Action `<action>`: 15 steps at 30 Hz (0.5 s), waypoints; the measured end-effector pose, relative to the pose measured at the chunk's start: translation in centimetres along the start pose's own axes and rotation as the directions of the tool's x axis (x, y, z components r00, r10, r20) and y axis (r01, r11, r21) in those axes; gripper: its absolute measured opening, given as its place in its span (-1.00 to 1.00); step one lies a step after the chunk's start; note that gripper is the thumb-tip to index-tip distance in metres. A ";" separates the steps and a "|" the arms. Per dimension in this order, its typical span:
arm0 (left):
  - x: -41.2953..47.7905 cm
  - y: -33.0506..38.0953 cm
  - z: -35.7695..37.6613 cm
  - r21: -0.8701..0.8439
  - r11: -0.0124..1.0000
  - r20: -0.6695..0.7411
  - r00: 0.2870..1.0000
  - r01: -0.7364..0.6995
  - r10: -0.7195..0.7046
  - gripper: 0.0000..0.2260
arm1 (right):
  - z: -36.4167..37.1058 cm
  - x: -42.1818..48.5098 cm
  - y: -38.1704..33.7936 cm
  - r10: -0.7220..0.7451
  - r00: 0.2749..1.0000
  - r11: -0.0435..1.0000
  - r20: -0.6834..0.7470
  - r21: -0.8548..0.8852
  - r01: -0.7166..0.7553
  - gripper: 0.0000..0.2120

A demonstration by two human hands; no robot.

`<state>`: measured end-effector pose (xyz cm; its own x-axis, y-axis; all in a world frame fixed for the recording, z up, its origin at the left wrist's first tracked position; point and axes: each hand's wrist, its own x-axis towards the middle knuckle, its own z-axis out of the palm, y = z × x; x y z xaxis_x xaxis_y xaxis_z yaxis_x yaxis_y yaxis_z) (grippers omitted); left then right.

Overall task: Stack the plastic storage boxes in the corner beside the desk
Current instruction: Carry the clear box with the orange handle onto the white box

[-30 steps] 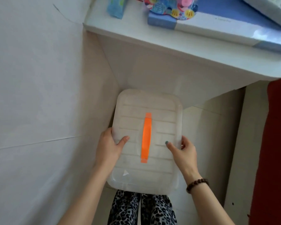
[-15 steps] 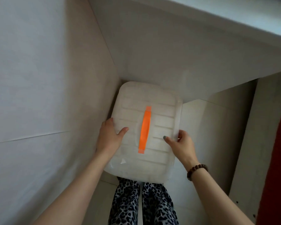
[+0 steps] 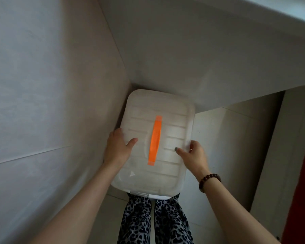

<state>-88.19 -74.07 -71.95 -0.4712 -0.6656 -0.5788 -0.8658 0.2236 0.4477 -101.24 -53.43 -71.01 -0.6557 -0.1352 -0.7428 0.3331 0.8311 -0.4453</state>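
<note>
Both left hand (image 3: 119,149) and right hand (image 3: 195,154) are clasping the storage box (image 3: 167,124) by its sides, squaring it to the corner (image 3: 130,82).

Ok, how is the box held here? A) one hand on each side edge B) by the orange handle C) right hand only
A: the left hand and right hand grip opposite side edges of the storage box, thumbs on top, with the orange handle untouched between them.
</note>
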 end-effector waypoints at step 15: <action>1.2 -0.2 -0.1 0.075 0.997 -0.017 1.000 0.004 -0.002 -0.51 | 0.8 0.9 -0.5 0.029 1.000 1.000 0.004 -0.011 -0.029 -0.63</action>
<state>-88.55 -74.93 -72.66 -0.4661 -0.6782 -0.5681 -0.8778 0.2741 0.3929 -101.47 -54.40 -71.91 -0.6432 -0.1129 -0.7573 0.3445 0.8406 -0.4180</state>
